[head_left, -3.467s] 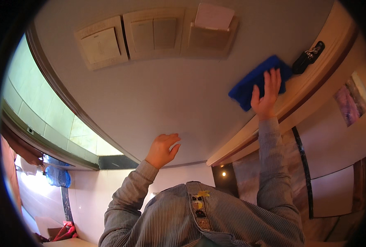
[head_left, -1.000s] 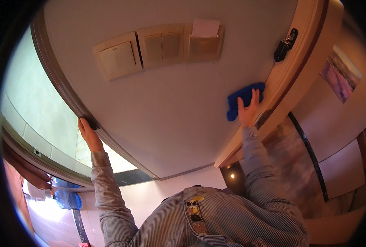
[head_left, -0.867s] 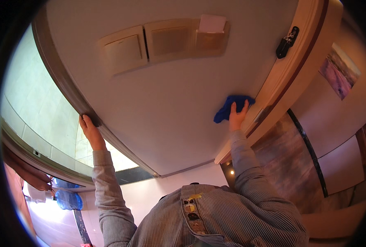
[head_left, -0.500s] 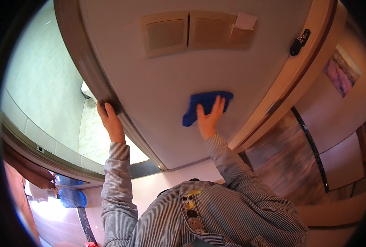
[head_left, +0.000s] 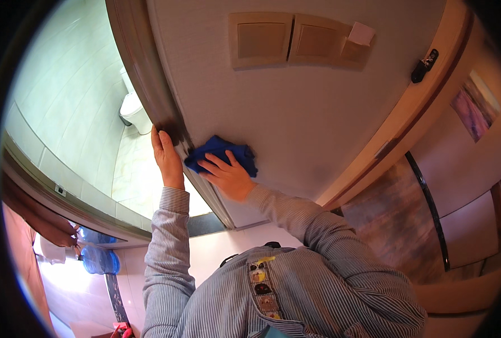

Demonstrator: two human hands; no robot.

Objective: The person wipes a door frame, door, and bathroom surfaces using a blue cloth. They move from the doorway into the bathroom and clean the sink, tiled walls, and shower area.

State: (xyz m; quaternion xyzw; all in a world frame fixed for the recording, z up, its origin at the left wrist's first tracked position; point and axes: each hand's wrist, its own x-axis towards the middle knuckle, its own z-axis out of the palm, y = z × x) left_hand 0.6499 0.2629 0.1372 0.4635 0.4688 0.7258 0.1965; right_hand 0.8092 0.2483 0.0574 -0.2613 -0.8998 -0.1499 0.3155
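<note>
A blue cloth [head_left: 219,147] lies bunched against the pale wall [head_left: 295,121], close beside the brown door frame [head_left: 159,96]. My right hand [head_left: 231,177] presses the cloth to the wall, fingers spread over it and holding it there. To its left, my left hand [head_left: 169,160] rests on the door frame's edge with fingers stretched upward and nothing held in them. Part of that hand is turned away, so not every finger shows. Both forearms are in striped grey sleeves.
Beige wall switches [head_left: 287,40] sit above the hands. Left of the frame a doorway opens onto a tiled room with a white toilet [head_left: 136,112]. On the right are another wooden frame [head_left: 374,152] with a black lock [head_left: 425,66]. A blue water bottle [head_left: 99,261] stands lower left.
My right hand has slid the blue cloth leftward along the wall to the door frame. My left hand stays on the frame, and the view has shifted slightly.
</note>
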